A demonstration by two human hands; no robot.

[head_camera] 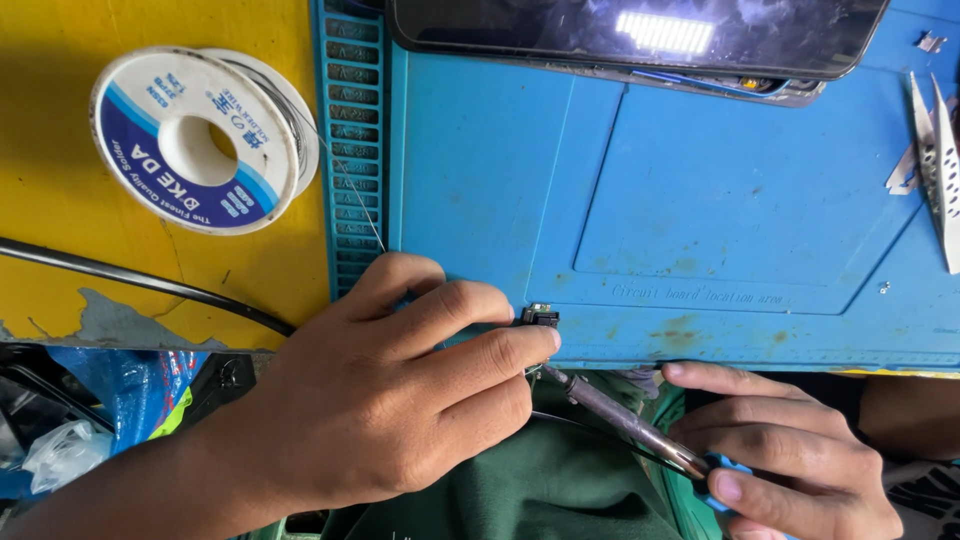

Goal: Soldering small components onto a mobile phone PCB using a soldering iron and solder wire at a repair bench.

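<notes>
left hand (380, 400): bare, no glove, ring or watch showing
left forearm: bare up to the frame's lower left corner, no sleeve in view
right hand (790, 455): bare, nails short and plain
right wrist: bare, no cuff visible
lap: dark green cloth (520, 490), softly creased

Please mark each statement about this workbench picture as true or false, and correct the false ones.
1. The left hand pinches a small black part at the near edge of the blue mat. True.
2. The right hand holds a pair of scissors. False: it holds a soldering iron, its tip pointing toward the small part.
3. The solder spool lies on the yellow surface, left of the mat. True.
4. The phone lies at the near edge of the mat. False: it lies at the far edge.
5. The metal tweezers are in the left hand. False: they lie at the mat's right side, untouched.
</notes>
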